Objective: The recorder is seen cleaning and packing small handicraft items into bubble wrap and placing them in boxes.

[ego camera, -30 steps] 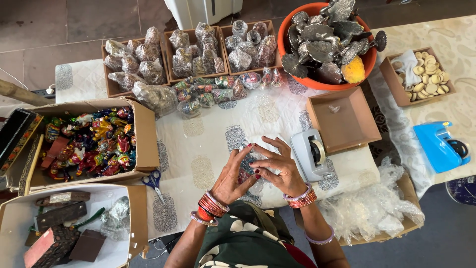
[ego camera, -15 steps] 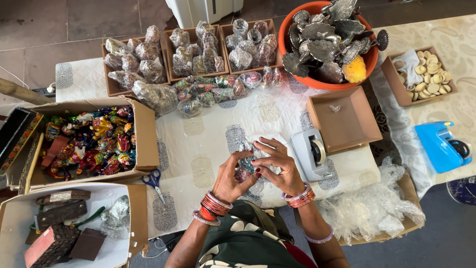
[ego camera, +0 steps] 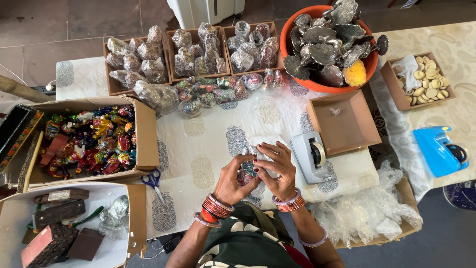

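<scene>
table (ego camera: 208,144); wrapped figurine (ego camera: 246,171) between left hand (ego camera: 232,179), right hand (ego camera: 277,167)

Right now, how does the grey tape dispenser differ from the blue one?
The grey tape dispenser sits on the white cloth close beside the right hand; the blue tape dispenser lies far off at the right edge. The grey one looks larger and paler. Both hold a roll of tape, and neither is touched.
</scene>
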